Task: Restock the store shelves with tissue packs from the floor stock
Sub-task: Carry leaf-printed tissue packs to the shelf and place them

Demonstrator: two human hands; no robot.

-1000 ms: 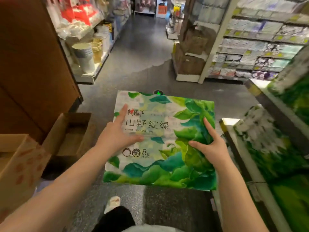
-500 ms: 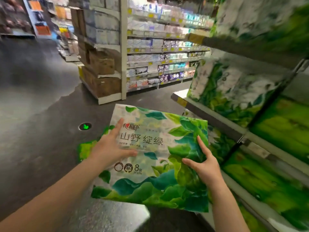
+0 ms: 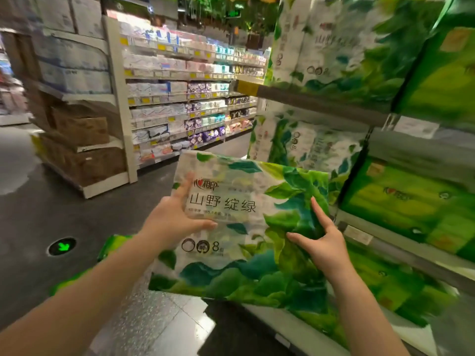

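Tissue pack (image 3: 246,235) was held in the air between both hands, near the front edge of the shelves (image 3: 321,104) but not yet on them. The left hand (image 3: 174,219) and the right hand (image 3: 322,244) each pinched its wrapper. More green packs (image 3: 110,247) lay on the dark floor (image 3: 38,206). The shelves on the right already held similar packs (image 3: 334,50), so restocking seemed partly done.
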